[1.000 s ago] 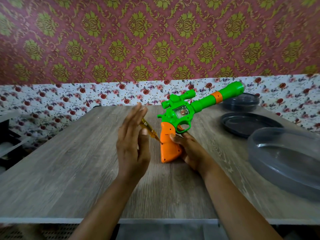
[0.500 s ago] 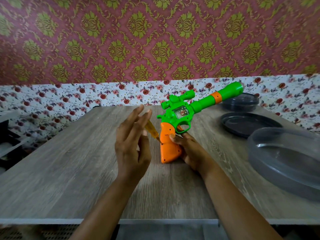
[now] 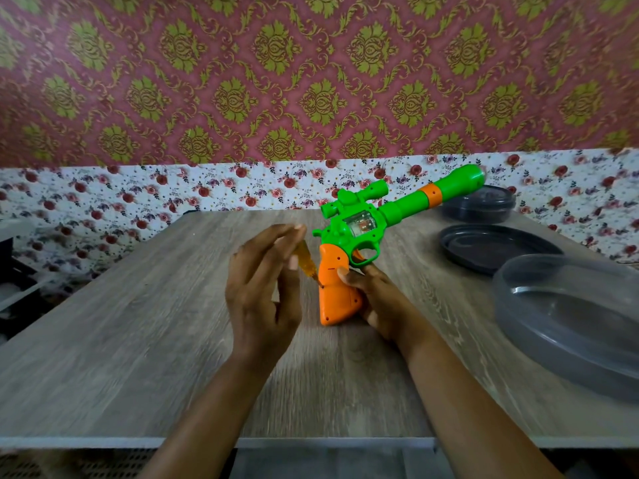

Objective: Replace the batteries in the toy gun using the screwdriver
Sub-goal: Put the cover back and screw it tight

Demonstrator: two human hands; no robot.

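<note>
Your left hand [image 3: 262, 292] has tipped its long fingers further right over the screwdriver [image 3: 306, 259]. Its grip pinches the amber, translucent handle, and the tip touches the orange butt of the toy gun [image 3: 359, 224]. The gun's glossy green barrel points far right. Your right hand [image 3: 378, 300] wraps the butt, which stands on the grey wood-grain table [image 3: 138, 340]. Further right lie a dark round lid [image 3: 494, 248] and a clear domed cover [image 3: 570, 319]. Floral wallpaper [image 3: 103, 198] lines the wall behind.

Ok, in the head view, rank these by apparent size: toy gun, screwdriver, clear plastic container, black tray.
1. clear plastic container, though nearest the camera and cut off by the frame
2. toy gun
3. black tray, farther back
4. screwdriver, mostly hidden behind the left hand
</note>
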